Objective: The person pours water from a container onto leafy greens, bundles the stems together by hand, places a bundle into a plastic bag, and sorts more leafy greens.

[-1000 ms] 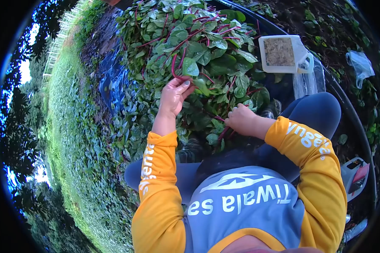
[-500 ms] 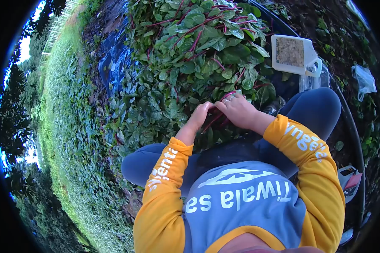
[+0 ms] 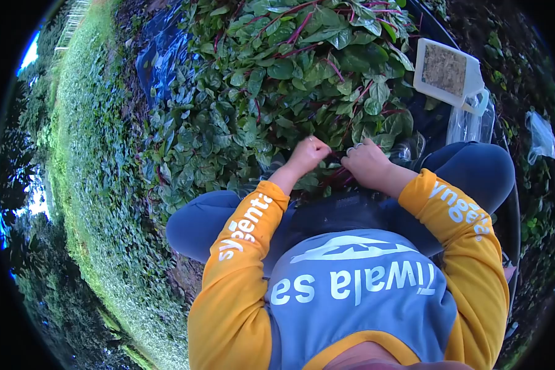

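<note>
Across the chest of my blue-grey shirt [image 3: 357, 314], white letters read "Tiwala sa", upside down from where I look, with a white outlined emblem [image 3: 354, 248] beside them. My left yellow sleeve [image 3: 246, 228] carries "syngenta" in white; on my right yellow sleeve [image 3: 453, 213] folds break up the same kind of lettering, so I can read only part of it. Small marks on the black material [image 3: 333, 216] in my lap are too faint to read. The leafy cuttings [image 3: 277, 86] lie in a broad heap in front of me, reaching close to my folded legs. Their leaves are green, broad and rather glossy, some curled or folded over, and purplish-red stalks show among them, most plainly toward the far side. My left hand [image 3: 308, 154] is closed narrow, thumb against curled fingers, beside a thin red stalk end in the small gap between my hands; I can't tell whether it grips it. My right hand [image 3: 367, 164], with a ring, is curled around dark red stems [image 3: 337, 176] low in the heap. To the right of the heap lies a whitish jug [image 3: 468, 83] with a speckled brown panel, next to clear plastic [image 3: 472, 125]; farther right is a pale plastic bag [image 3: 541, 137].
</note>
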The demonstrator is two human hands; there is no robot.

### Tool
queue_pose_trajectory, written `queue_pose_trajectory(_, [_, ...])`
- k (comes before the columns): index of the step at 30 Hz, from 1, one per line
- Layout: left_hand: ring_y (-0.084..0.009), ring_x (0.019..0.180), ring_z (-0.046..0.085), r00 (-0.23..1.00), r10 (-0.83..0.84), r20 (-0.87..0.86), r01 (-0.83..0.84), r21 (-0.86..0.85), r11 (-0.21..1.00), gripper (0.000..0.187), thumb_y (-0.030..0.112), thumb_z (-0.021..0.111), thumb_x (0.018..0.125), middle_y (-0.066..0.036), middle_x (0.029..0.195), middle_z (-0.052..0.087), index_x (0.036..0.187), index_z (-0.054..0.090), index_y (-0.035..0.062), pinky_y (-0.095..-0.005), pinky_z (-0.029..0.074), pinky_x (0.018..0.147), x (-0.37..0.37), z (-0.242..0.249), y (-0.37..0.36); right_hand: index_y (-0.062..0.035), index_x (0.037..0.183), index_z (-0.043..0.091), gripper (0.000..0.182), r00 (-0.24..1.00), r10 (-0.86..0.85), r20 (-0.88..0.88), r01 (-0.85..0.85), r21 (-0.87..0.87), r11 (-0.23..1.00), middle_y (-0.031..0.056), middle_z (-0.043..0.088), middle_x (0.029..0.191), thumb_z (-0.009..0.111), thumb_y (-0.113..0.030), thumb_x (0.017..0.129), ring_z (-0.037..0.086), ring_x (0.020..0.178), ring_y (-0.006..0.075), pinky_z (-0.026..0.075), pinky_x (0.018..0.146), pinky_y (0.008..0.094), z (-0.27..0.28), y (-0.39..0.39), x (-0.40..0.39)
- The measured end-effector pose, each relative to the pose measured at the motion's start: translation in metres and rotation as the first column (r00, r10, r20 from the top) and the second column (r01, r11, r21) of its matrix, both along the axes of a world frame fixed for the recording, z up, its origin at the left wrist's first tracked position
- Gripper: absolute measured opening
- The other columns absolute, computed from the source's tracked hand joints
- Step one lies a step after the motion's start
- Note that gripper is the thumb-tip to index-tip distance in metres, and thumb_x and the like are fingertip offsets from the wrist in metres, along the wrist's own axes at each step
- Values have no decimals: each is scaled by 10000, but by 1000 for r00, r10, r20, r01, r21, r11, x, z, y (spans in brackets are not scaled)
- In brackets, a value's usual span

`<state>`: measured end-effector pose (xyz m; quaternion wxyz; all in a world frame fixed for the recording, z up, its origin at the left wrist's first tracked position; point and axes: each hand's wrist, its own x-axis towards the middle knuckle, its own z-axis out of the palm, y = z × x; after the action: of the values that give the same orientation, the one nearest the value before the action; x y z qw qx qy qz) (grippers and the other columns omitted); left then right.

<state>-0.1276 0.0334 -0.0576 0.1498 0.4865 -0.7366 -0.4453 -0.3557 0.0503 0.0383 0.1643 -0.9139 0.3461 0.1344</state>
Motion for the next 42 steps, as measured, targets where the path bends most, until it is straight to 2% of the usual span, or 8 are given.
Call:
queue_pose_trajectory(3, [-336,922,645,987,128,94,-77,-422,903,163,39,614,841,-131,940,683,919,753,72,-411,542,844,11,-20,-10,-128,999,709,177,999,-2,-53,5,62,998,70,692,961,597,-173,870,687,962,250,468,876,439,0,5,-7])
queue_pose_trajectory(6, [-297,1003,624,926,-153,346,277,-345,897,147,63,604,849,-99,964,677,896,742,84,-402,522,910,11,-14,-14,-129,1009,709,185,998,-27,-56,31,62,998,68,692,961,585,-173,880,687,960,247,468,870,448,4,12,-10])
queue_pose_trajectory(13, [-277,1111,579,654,-193,731,580,-322,748,180,108,570,851,-77,1019,644,967,707,93,-437,420,1046,-4,-50,-7,-127,1000,703,175,995,-95,-32,94,-16,995,66,691,966,578,-175,888,687,955,243,480,863,435,14,31,-16])
queue_pose_trajectory(19, [-290,1016,632,899,97,428,119,-451,885,230,120,737,737,-78,1001,659,961,684,132,-484,408,973,14,-3,-36,-131,986,702,164,999,-48,-3,48,-72,996,54,687,951,591,-175,874,680,963,234,486,846,389,22,29,-14])
queue_pose_trajectory(22, [-247,955,686,958,199,205,-170,-149,974,321,144,812,717,-59,950,711,1010,681,143,-439,461,929,31,34,-60,-129,971,701,157,998,30,61,-22,-123,992,48,683,939,599,-176,861,676,962,226,487,843,371,23,17,-4])
queue_pose_trajectory(29, [-242,910,716,947,314,68,-305,-118,945,338,107,820,738,-90,943,731,1035,663,67,-359,553,843,57,66,-64,-125,911,711,134,986,70,149,-29,-259,965,38,675,933,594,-163,857,669,962,209,477,886,371,48,-1,25])
queue_pose_trajectory(35, [-224,930,711,970,232,-73,-239,-124,963,345,55,791,755,-102,1001,724,1093,719,53,-341,558,855,45,80,-52,-51,1011,701,231,956,140,259,-20,-418,908,192,568,1400,581,-195,876,502,1359,327,276,1212,479,70,-16,39])
queue_pose_trajectory(42, [-127,893,642,893,267,-362,-148,324,934,277,-33,635,812,-6,959,657,1063,749,-7,-272,504,835,23,120,-40,-73,1005,691,196,961,62,269,59,-419,906,106,651,1112,591,-162,862,614,1121,276,384,1107,446,62,-47,32])
